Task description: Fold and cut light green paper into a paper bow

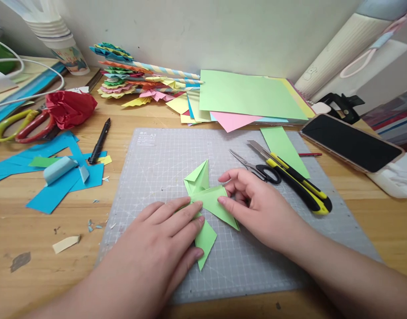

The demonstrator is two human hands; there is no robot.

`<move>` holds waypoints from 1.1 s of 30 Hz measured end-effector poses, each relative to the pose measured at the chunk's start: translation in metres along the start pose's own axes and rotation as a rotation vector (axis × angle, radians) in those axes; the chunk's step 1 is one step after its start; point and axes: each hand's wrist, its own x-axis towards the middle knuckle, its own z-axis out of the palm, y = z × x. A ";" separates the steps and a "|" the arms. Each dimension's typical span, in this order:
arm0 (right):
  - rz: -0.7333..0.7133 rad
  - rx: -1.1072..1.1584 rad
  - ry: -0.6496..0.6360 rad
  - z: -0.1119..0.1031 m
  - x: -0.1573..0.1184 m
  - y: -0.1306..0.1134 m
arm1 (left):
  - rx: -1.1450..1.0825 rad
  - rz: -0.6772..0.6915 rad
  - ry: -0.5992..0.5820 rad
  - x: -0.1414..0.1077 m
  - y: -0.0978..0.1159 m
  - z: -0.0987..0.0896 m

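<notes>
A folded light green paper (208,232) with pointed flaps spreading like a pinwheel lies on the grey cutting mat (156,159). My left hand (165,235) rests over its left and middle part, fingers stretched out and pressing it down, the thumb near the lower flap. With thumb and curled fingers, my right hand (253,204) pinches the edge of the right-hand flap. Part of the paper's left side is hidden under the left fingers. Small black-handled scissors (259,169) and a yellow-and-black utility knife (299,186) lie just beyond the right hand.
A green paper strip (284,148) and a phone (352,141) are at the right. Blue paper scraps (53,195), a black pen (100,141), and larger scissors (33,126) under crumpled red paper (70,108) lie left. Paper flowers (120,79) and coloured sheets (250,95) line the wall.
</notes>
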 end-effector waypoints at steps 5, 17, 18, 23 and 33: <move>-0.001 0.027 -0.025 0.002 0.000 0.000 | -0.027 0.009 0.019 0.000 -0.001 0.001; -0.002 -0.093 0.023 0.004 -0.002 -0.005 | -0.018 -0.069 0.137 -0.003 0.006 0.004; 0.003 -0.096 0.021 0.004 -0.002 -0.006 | -0.014 -0.073 0.150 -0.003 0.006 0.004; 0.011 -0.096 0.015 0.003 -0.004 -0.005 | -0.003 -0.112 0.157 -0.003 0.006 0.004; 0.000 -0.101 0.015 0.003 -0.001 -0.006 | 0.046 -0.065 0.182 -0.003 0.006 0.003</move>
